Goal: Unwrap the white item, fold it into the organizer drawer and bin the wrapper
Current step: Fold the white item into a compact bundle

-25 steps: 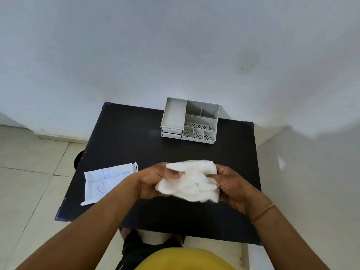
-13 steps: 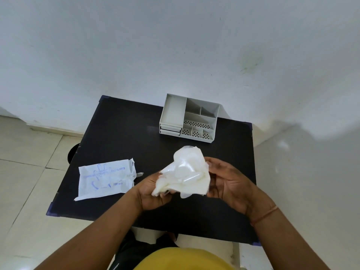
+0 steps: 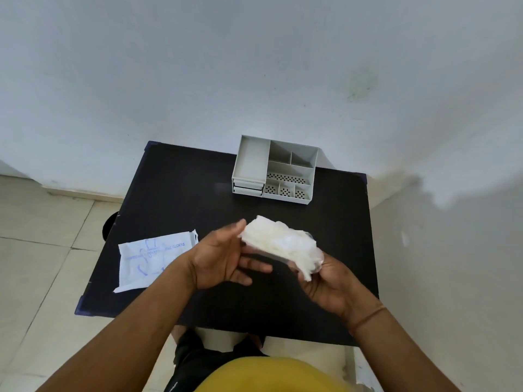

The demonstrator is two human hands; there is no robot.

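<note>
A crumpled bundle of thin white plastic gloves (image 3: 283, 243) is held above the middle of the black table (image 3: 181, 193). My right hand (image 3: 329, 284) grips its lower right end. My left hand (image 3: 223, 257) is spread flat, fingertips touching the bundle's left edge. The torn white wrapper (image 3: 154, 258) with blue print lies flat near the table's left edge. The grey organizer (image 3: 276, 171) stands at the back of the table, its two small drawers (image 3: 247, 186) at front left pushed in.
The table stands in a corner, white walls behind and to the right. Tiled floor lies to the left, with a dark round object (image 3: 109, 226) partly hidden under the table's left edge. My yellow shirt fills the bottom of the view.
The bundle has turned from upright to lying sideways, moving right. My left hand let go of it and spread flat, while my right hand took hold of it.
</note>
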